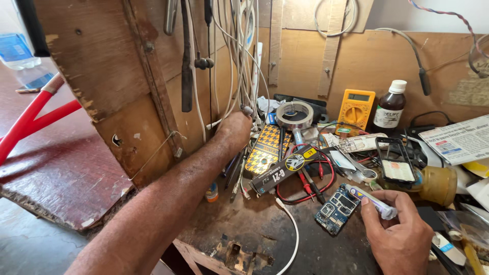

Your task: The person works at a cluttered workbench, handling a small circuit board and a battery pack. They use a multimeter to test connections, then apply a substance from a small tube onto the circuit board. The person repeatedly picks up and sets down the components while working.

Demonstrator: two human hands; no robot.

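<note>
My left hand [235, 128] reaches far forward into the back of the cluttered bench, among hanging white cables [239, 61] and upright tools; its fingers are hidden, so what it grips cannot be seen. At the lower right, my right hand [400, 231] holds a small white tube or syringe [374, 201], with its tip over a blue circuit board [336, 208]. The board lies flat on the dark worktop.
A yellow multimeter [356, 109], a tape roll [294, 114], a dark bottle with a white cap [390, 105], a phone frame [396, 160], a black flat box [283, 169], red and black probe leads [310, 186] and a white cable [293, 231] crowd the bench. A plywood panel [122, 81] stands at left.
</note>
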